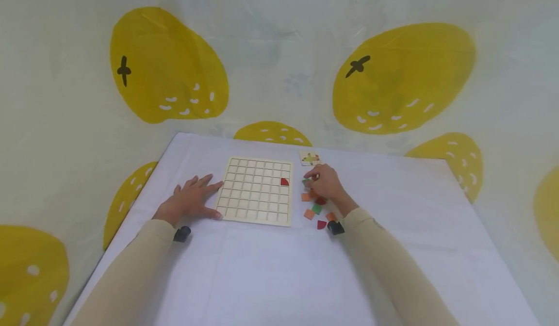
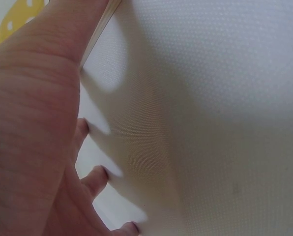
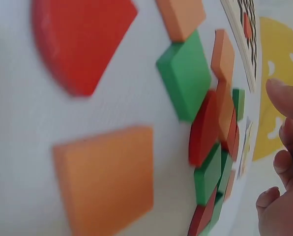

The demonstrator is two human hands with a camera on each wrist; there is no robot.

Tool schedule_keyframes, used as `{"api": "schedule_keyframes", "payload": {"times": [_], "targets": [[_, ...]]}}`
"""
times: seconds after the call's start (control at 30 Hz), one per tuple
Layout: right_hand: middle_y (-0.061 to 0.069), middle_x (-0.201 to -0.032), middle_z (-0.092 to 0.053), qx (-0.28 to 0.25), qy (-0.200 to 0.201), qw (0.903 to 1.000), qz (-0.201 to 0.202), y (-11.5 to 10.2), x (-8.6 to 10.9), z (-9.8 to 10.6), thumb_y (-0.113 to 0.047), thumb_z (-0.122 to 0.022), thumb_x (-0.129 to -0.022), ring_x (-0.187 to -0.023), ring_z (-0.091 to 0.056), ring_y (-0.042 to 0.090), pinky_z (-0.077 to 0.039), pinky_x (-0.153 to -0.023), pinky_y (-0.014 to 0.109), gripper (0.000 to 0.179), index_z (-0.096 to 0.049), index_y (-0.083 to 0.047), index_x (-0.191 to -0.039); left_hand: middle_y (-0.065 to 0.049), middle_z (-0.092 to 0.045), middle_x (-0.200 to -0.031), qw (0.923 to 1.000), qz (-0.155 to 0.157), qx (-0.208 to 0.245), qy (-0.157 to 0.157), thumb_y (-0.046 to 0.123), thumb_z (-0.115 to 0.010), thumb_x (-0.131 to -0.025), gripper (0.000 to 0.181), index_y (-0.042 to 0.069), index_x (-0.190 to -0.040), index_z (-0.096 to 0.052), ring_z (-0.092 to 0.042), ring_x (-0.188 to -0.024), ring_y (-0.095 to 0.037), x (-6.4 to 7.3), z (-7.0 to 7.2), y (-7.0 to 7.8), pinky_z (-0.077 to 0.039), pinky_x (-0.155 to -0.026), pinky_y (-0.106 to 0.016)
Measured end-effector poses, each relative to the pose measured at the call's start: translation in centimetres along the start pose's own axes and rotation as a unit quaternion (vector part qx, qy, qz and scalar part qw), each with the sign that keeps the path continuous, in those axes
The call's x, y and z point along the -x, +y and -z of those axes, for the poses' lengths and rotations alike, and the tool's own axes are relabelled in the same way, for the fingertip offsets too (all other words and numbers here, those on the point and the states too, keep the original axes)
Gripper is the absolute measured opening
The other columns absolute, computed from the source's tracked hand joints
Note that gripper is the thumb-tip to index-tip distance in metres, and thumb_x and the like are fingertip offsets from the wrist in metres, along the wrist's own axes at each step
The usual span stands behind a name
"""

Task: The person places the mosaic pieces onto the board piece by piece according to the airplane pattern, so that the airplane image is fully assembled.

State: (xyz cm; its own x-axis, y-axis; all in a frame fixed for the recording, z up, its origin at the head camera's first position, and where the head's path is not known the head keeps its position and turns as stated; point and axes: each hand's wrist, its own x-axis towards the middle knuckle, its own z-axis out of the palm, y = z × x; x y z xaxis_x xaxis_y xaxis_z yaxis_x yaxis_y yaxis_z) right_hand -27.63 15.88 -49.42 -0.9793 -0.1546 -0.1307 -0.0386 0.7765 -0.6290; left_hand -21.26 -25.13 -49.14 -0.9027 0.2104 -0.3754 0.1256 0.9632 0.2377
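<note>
A pale wooden grid board [image 1: 254, 190] lies on the table, with one red quarter-circle piece [image 1: 285, 182] in a cell near its right edge. My left hand [image 1: 192, 200] rests beside the board, fingers spread, thumb and index fingertip at its left edge. Over the loose pieces to the right of the board hovers my right hand [image 1: 326, 183], its fingers loosely bent above a green piece [image 1: 306, 183]. In the right wrist view nothing shows between the thumb and fingers. Below that hand lie an orange square [image 3: 107, 179], a red piece [image 3: 82, 39] and a green square [image 3: 186, 73].
A small pattern card [image 1: 310, 158] lies beyond the right hand, near the board's far right corner. The white-covered table [image 1: 253, 277] meets a curtain [image 1: 279, 59] printed with yellow fruit shapes. Several loose pieces lie close together, some touching or overlapping.
</note>
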Motion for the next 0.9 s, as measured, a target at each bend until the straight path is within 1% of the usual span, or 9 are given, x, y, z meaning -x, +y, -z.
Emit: {"api": "schedule_keyframes", "payload": {"times": [0.07, 0.17, 0.3, 0.37, 0.43, 0.67, 0.8, 0.9], "targets": [[0.009, -0.1, -0.062, 0.001, -0.01, 0.9999, -0.01, 0.4, 0.1, 0.3, -0.018, -0.075, -0.092, -0.106, -0.051, 0.027, -0.045, -0.084, 0.036, 0.022, -0.081, -0.012, -0.113, -0.012, -0.013, -0.177, 1.0, -0.002, 0.0, 0.0, 0.077, -0.078, -0.071, 0.114, 0.036, -0.165, -0.029, -0.009, -0.158, -0.055, 0.1, 0.0, -0.1, -0.01, -0.116, -0.086], [0.009, -0.106, -0.063, 0.003, -0.02, 0.9994, -0.029, 0.7, 0.5, 0.8, -0.019, -0.075, -0.094, -0.109, -0.052, 0.027, -0.05, -0.084, 0.036, 0.024, -0.08, -0.013, -0.116, -0.012, -0.013, -0.177, 1.0, -0.003, 0.001, 0.0, 0.076, -0.079, -0.071, 0.113, 0.037, -0.165, -0.029, -0.009, -0.159, -0.055, 0.2, 0.0, -0.1, -0.01, -0.117, -0.085], [0.01, -0.114, -0.064, 0.007, -0.021, 0.9988, -0.044, 1.1, 1.0, 1.4, -0.019, -0.075, -0.095, -0.113, -0.052, 0.028, -0.056, -0.086, 0.037, 0.024, -0.079, -0.014, -0.117, -0.011, -0.013, -0.177, 1.0, -0.007, -0.001, 0.004, 0.077, -0.077, -0.072, 0.112, 0.037, -0.165, -0.028, -0.009, -0.159, -0.054, 0.2, -0.1, -0.1, -0.01, -0.117, -0.085], [0.011, -0.115, -0.066, 0.005, -0.018, 0.9988, -0.046, 1.3, 1.3, 1.7, -0.019, -0.075, -0.095, -0.114, -0.053, 0.028, -0.057, -0.088, 0.038, 0.023, -0.08, -0.013, -0.116, -0.012, -0.013, -0.177, 0.9999, -0.011, -0.006, 0.007, 0.078, -0.076, -0.073, 0.112, 0.037, -0.165, -0.028, -0.009, -0.159, -0.055, 0.2, -0.2, -0.2, -0.011, -0.116, -0.085], [0.011, -0.116, -0.065, 0.004, -0.018, 0.9986, -0.049, 1.4, 1.6, 2.0, -0.019, -0.074, -0.095, -0.115, -0.053, 0.028, -0.057, -0.089, 0.04, 0.023, -0.079, -0.012, -0.116, -0.012, -0.013, -0.177, 0.9998, -0.012, -0.011, 0.009, 0.079, -0.075, -0.073, 0.112, 0.037, -0.165, -0.027, -0.01, -0.159, -0.054, 0.2, -0.3, -0.3, -0.012, -0.116, -0.086], [0.012, -0.116, -0.066, 0.029, -0.013, 0.9991, -0.03, 2.9, 1.9, 2.8, -0.019, -0.073, -0.096, -0.113, -0.052, 0.029, -0.053, -0.093, 0.043, 0.028, -0.078, -0.011, -0.123, -0.011, -0.012, -0.177, 0.9999, -0.012, -0.003, 0.002, 0.079, -0.076, -0.072, 0.113, 0.038, -0.165, -0.027, -0.008, -0.159, -0.054, 0.1, -0.2, -0.5, -0.01, -0.116, -0.086], [0.012, -0.117, -0.066, 0.017, -0.014, 0.9987, -0.046, 3.6, 2.1, 3.3, -0.02, -0.073, -0.096, -0.113, -0.052, 0.029, -0.052, -0.092, 0.041, 0.028, -0.077, -0.012, -0.123, -0.011, -0.013, -0.177, 0.9999, -0.012, -0.001, 0.005, 0.078, -0.076, -0.073, 0.112, 0.038, -0.165, -0.027, -0.008, -0.159, -0.054, 0.2, -0.1, -0.4, -0.01, -0.116, -0.085], [0.013, -0.12, -0.065, 0.012, -0.014, 0.9982, -0.057, 3.8, 2.3, 3.7, -0.019, -0.072, -0.097, -0.115, -0.052, 0.03, -0.053, -0.096, 0.044, 0.027, -0.077, -0.012, -0.122, -0.011, -0.013, -0.177, 0.9998, -0.016, 0.0, 0.01, 0.078, -0.076, -0.073, 0.112, 0.037, -0.165, -0.028, -0.009, -0.159, -0.055, 0.2, -0.1, -0.4, -0.01, -0.116, -0.086]]}}
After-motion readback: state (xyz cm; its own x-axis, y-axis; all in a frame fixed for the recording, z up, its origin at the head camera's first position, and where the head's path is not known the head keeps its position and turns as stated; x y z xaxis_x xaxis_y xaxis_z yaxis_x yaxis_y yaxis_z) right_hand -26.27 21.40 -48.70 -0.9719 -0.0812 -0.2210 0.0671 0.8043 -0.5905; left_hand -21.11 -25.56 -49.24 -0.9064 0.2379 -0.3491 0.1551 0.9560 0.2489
